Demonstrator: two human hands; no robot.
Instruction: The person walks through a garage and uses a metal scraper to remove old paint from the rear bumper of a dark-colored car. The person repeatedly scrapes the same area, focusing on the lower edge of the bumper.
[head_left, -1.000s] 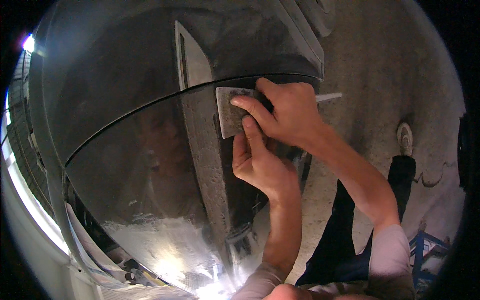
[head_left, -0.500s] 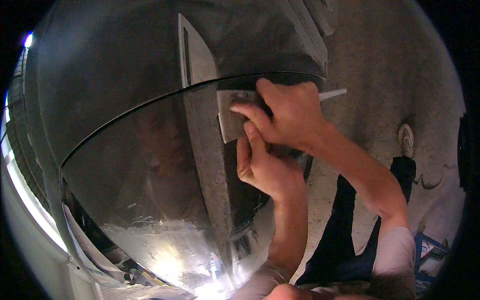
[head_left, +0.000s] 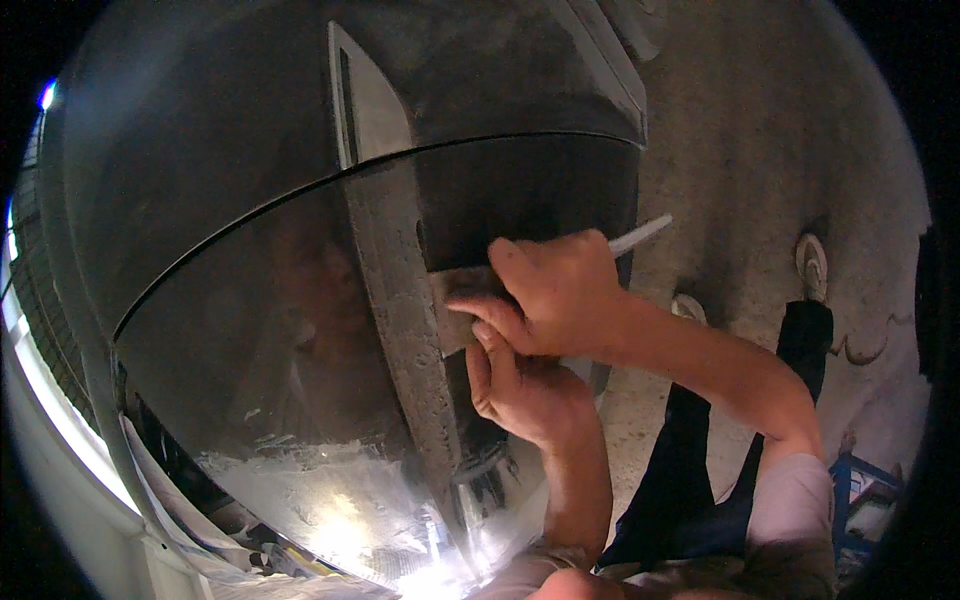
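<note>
A dark car body panel (head_left: pixel 260 300) curves in front of me, with a dull grey strip (head_left: pixel 385 270) running along it. My right hand (head_left: pixel 560 290) is closed on a flat grey-brown sheet that looks like sandpaper (head_left: pixel 452 312), thumb and fingers pressing it against the panel beside the strip. My left hand (head_left: pixel 530 395) pinches the sheet's near side, its fingertips touching the right hand's. A narrow white edge (head_left: pixel 640 235) sticks out to the right past my right hand; whether it belongs to the sheet is hidden.
A curved seam (head_left: pixel 240 215) separates this panel from the farther one, which has a pale pointed patch (head_left: pixel 375 105). Bright light glares off the scuffed near end (head_left: pixel 340 500). On the right are concrete floor (head_left: pixel 730 150), my shoe (head_left: pixel 812 265) and a blue frame (head_left: pixel 850 500).
Both hands and the sheet have slid toward me along the panel, away from the seam. The white edge has tilted more steeply. The view has shifted slightly.
</note>
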